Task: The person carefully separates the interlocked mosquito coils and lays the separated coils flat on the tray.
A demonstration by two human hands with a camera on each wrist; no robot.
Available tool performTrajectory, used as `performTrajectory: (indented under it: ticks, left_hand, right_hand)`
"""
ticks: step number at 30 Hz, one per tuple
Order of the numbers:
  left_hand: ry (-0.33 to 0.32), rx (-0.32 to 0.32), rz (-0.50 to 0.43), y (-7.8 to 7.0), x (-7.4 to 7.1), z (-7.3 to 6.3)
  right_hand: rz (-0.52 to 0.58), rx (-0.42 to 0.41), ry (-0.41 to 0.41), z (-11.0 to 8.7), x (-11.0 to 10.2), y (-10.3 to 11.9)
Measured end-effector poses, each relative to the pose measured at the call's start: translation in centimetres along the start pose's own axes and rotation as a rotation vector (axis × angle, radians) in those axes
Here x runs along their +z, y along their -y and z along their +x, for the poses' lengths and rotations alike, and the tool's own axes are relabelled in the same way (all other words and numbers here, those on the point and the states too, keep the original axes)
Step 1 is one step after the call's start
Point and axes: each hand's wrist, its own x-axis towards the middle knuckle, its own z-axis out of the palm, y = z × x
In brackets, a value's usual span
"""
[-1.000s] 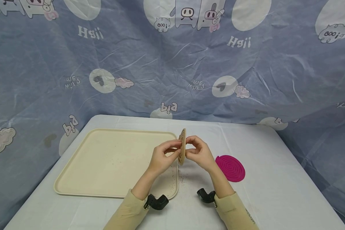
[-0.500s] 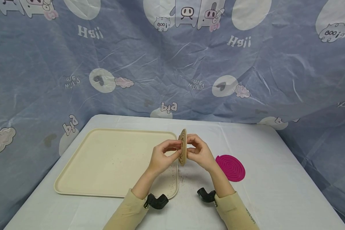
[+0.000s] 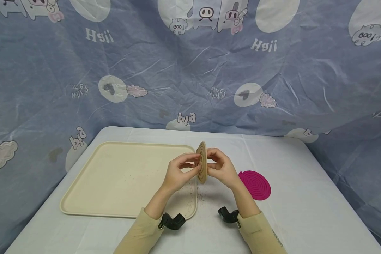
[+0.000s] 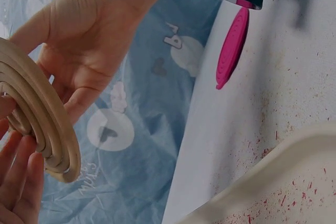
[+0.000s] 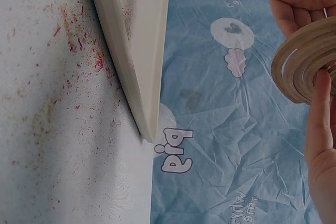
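A tan flat spiral disc (image 3: 204,163) is held upright on its edge above the tray's right side, with its rings and narrow gaps showing in the left wrist view. My left hand (image 3: 179,170) holds it from the left, thumb and fingers at the inner rings. From the other side my right hand (image 3: 223,168) grips it with bent fingers and thumb; the disc partly hides those fingertips. A magenta spiral disc (image 3: 255,185) of similar shape lies flat on the table, just right of my right forearm.
A cream tray (image 3: 92,183) with a raised rim covers the table's left half. Reddish-brown crumbs (image 5: 97,59) are scattered on the white tablecloth and along the tray's near right corner. A blue printed curtain (image 3: 177,70) hangs behind.
The tan disc has turned slightly, so more of its ringed left face shows. Both hands stay in nearly the same place on it; the magenta disc and tray have not moved.
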Motion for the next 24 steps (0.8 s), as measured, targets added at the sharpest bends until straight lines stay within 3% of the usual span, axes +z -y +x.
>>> performTrajectory:
  ticks: [7, 14, 24]
  left_hand:
    - [0.001, -0.012, -0.061, 2.4, -0.1, -0.2]
    - [0.041, -0.07, -0.145, 2.9, -0.3, -0.3]
    - [0.051, -0.127, -0.143, 2.6, -0.3, -0.3]
  right_hand:
    - [0.022, 0.041, 0.013, 0.0, -0.1, -0.1]
    - [-0.014, 0.071, 0.07, -0.1, 0.0, 0.2]
    - [-0.133, 0.082, 0.05, 0.0, 0.4, 0.6]
